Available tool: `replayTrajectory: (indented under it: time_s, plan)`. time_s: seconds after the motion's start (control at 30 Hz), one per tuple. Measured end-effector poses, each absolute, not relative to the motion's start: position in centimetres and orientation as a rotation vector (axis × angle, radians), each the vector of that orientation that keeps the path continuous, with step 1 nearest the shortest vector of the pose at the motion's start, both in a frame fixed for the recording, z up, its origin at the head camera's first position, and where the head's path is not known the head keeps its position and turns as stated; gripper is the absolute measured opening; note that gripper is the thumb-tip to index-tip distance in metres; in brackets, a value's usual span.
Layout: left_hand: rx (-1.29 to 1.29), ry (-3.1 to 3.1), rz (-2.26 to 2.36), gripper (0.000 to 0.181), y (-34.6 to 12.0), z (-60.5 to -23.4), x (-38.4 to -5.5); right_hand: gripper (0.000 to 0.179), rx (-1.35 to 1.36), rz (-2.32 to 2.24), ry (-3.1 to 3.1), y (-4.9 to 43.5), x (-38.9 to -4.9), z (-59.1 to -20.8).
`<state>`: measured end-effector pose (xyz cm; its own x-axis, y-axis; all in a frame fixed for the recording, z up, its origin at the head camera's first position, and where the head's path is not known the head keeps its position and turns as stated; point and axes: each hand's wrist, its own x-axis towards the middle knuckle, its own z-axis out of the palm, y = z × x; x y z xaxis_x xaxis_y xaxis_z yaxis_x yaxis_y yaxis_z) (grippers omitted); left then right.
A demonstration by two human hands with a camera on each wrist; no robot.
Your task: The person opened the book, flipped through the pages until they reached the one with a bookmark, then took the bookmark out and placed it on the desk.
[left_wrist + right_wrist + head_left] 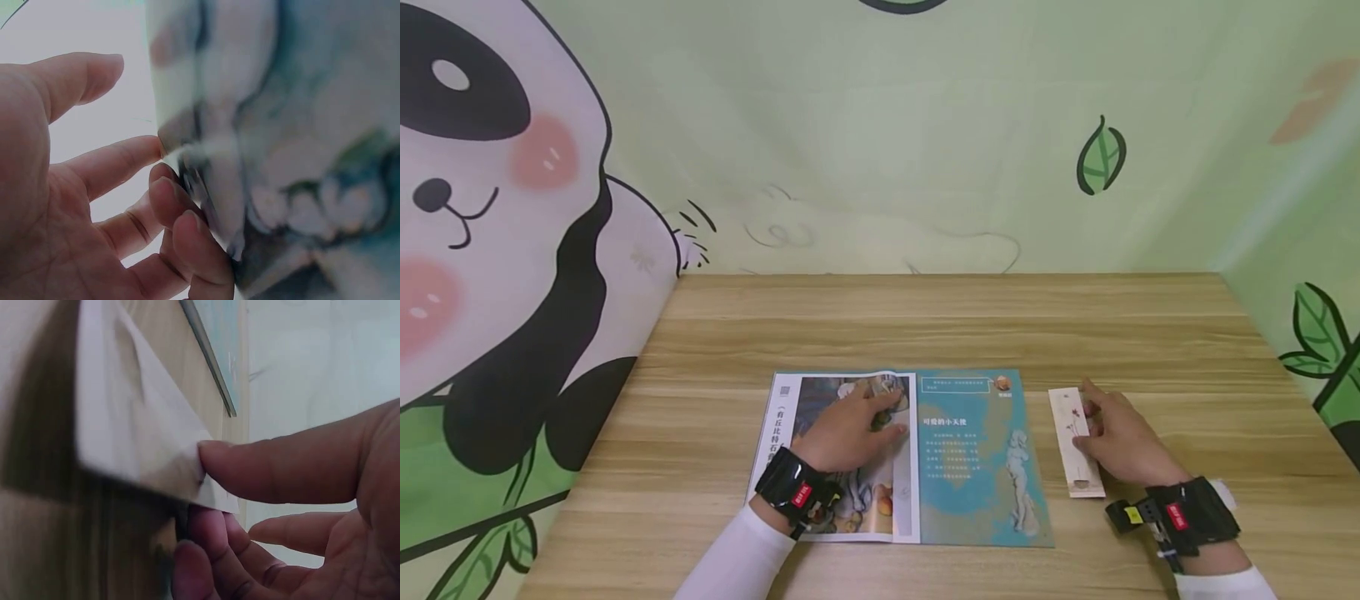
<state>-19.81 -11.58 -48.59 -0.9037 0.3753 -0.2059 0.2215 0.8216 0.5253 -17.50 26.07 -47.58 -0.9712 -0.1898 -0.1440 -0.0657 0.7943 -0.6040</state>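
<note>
An open magazine [958,504] lies on the table, with a painting printed on its left page and a blue right page. My left hand [850,433] rests across the left page, thumb and fingers spread. In the left wrist view, the fingertips [172,194] touch the glossy page [312,187], and the thumb stands apart from it. To the right of the magazine, my right hand [1123,437] pinches a cream paper bookmark [1066,421] printed with a small flower drawing. The right wrist view shows the thumb [281,465] over the bookmark [156,431] and fingertips under its edge.
The wooden table [925,325] runs back to a pale green wall cloth [887,167] printed with leaves. A large printed panda [497,208] covers the left side. Each wrist wears a black strap with a small camera.
</note>
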Motion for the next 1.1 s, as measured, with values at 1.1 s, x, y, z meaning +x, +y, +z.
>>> replayTrajectory:
  time_s: [1.1]
  plan:
    - [0.449,2.707,0.721,0.062,-11.57,-48.52,-19.79,0.075,-0.118,-0.793,2.812,25.76,-16.8,-47.64]
